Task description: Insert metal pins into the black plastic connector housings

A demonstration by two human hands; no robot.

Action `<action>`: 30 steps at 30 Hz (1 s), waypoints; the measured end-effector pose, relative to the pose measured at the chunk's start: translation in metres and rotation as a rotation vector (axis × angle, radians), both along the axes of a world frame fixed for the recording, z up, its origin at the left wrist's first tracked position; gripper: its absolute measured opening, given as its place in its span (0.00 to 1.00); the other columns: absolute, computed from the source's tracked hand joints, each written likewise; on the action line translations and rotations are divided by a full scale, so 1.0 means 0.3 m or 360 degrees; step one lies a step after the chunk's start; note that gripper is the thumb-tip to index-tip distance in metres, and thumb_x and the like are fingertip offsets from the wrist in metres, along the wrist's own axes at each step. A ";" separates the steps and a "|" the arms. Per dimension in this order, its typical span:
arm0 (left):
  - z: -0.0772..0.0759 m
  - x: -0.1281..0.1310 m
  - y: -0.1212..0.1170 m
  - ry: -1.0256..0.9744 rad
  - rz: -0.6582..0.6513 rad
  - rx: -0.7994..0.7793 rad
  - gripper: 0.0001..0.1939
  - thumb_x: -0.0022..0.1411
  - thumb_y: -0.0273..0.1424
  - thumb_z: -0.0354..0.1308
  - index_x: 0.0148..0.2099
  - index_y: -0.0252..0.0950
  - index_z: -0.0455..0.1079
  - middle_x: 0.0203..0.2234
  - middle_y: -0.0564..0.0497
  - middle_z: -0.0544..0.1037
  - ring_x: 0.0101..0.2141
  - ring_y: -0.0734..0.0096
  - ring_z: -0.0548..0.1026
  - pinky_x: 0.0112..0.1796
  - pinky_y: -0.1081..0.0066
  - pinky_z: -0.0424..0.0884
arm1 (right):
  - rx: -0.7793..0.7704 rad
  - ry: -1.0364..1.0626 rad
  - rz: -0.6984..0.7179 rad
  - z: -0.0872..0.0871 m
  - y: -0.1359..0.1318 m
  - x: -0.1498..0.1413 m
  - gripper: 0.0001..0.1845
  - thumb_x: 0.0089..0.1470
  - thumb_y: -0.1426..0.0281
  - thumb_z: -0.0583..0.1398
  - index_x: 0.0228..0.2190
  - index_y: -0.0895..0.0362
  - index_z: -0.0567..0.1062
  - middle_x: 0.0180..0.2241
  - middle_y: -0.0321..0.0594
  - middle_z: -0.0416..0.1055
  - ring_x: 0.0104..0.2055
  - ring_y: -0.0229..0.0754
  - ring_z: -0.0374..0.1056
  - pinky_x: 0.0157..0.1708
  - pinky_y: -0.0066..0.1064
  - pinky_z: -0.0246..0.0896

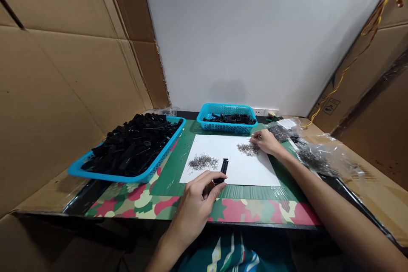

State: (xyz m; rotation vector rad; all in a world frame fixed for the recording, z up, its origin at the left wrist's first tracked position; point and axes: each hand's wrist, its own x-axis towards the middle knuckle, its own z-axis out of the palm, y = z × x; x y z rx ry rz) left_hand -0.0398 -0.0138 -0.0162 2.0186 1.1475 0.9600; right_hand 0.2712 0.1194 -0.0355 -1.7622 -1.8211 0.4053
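My left hand (197, 197) pinches a small black plastic part (223, 170) that stands on the near edge of a white sheet (232, 165). My right hand (266, 141) reaches to the sheet's far right, its fingertips pinched at a pile of small metal springs (247, 148). I cannot see whether a spring is between the fingers. A second pile of springs (203, 162) lies on the sheet's left side, just beyond my left hand.
A big blue tray (127, 176) heaped with black plastic parts sits at the left. A smaller blue basket (227, 126) with a few black parts stands at the back. Clear bags of springs (314, 157) lie at the right. Cardboard walls enclose the table.
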 end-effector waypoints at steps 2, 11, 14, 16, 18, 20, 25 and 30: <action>-0.002 0.000 -0.001 0.0012 -0.0011 0.0004 0.09 0.74 0.39 0.57 0.49 0.44 0.77 0.42 0.53 0.80 0.32 0.70 0.72 0.34 0.71 0.67 | -0.0009 0.0003 0.0016 -0.001 0.001 -0.001 0.09 0.57 0.71 0.62 0.26 0.58 0.77 0.30 0.45 0.79 0.32 0.45 0.71 0.30 0.30 0.55; -0.007 -0.007 0.010 -0.0016 -0.0029 -0.0019 0.11 0.78 0.40 0.49 0.49 0.42 0.68 0.41 0.51 0.74 0.37 0.68 0.74 0.39 0.69 0.69 | -0.0004 0.0002 0.0085 -0.016 0.008 0.002 0.11 0.61 0.69 0.59 0.26 0.57 0.73 0.30 0.44 0.78 0.32 0.45 0.70 0.32 0.31 0.55; -0.004 -0.009 0.010 -0.0010 -0.0046 -0.0029 0.11 0.79 0.39 0.47 0.47 0.41 0.66 0.41 0.51 0.73 0.37 0.67 0.74 0.40 0.68 0.69 | 0.0010 0.0012 0.0091 -0.019 0.008 0.002 0.09 0.60 0.68 0.60 0.29 0.58 0.76 0.32 0.46 0.79 0.33 0.45 0.70 0.32 0.31 0.56; 0.000 -0.009 0.007 0.0004 -0.0065 -0.0011 0.10 0.79 0.38 0.46 0.47 0.41 0.66 0.41 0.51 0.72 0.37 0.68 0.73 0.40 0.69 0.69 | 0.0008 0.0027 0.0107 -0.017 0.005 0.001 0.08 0.58 0.68 0.61 0.29 0.58 0.76 0.31 0.45 0.79 0.32 0.45 0.70 0.32 0.31 0.56; 0.004 -0.009 0.004 0.0026 -0.0080 0.0004 0.09 0.79 0.37 0.47 0.46 0.42 0.66 0.42 0.51 0.72 0.36 0.69 0.72 0.40 0.69 0.68 | 0.0004 0.0047 0.0130 -0.014 0.001 0.000 0.08 0.56 0.69 0.61 0.27 0.58 0.76 0.29 0.44 0.78 0.31 0.44 0.70 0.31 0.30 0.56; 0.007 -0.008 0.001 0.0042 -0.0089 0.0011 0.09 0.79 0.36 0.47 0.46 0.42 0.67 0.42 0.52 0.72 0.35 0.69 0.72 0.40 0.69 0.68 | 0.0008 0.0073 0.0151 -0.009 -0.002 0.000 0.08 0.55 0.70 0.60 0.25 0.58 0.76 0.27 0.43 0.77 0.30 0.43 0.69 0.30 0.31 0.56; 0.004 -0.007 0.000 0.0029 -0.0059 0.0019 0.09 0.78 0.36 0.48 0.46 0.42 0.68 0.41 0.52 0.72 0.35 0.69 0.72 0.39 0.70 0.68 | 0.0086 0.0171 0.0210 0.017 -0.013 0.001 0.12 0.57 0.63 0.58 0.27 0.57 0.74 0.28 0.42 0.75 0.30 0.43 0.67 0.30 0.31 0.57; -0.014 -0.012 0.002 0.0033 -0.0060 0.0010 0.17 0.77 0.28 0.44 0.47 0.44 0.75 0.48 0.49 0.71 0.33 0.72 0.73 0.37 0.70 0.69 | 0.0138 0.0263 0.0290 0.044 -0.024 -0.001 0.15 0.57 0.59 0.58 0.30 0.58 0.74 0.31 0.42 0.74 0.32 0.43 0.67 0.32 0.32 0.58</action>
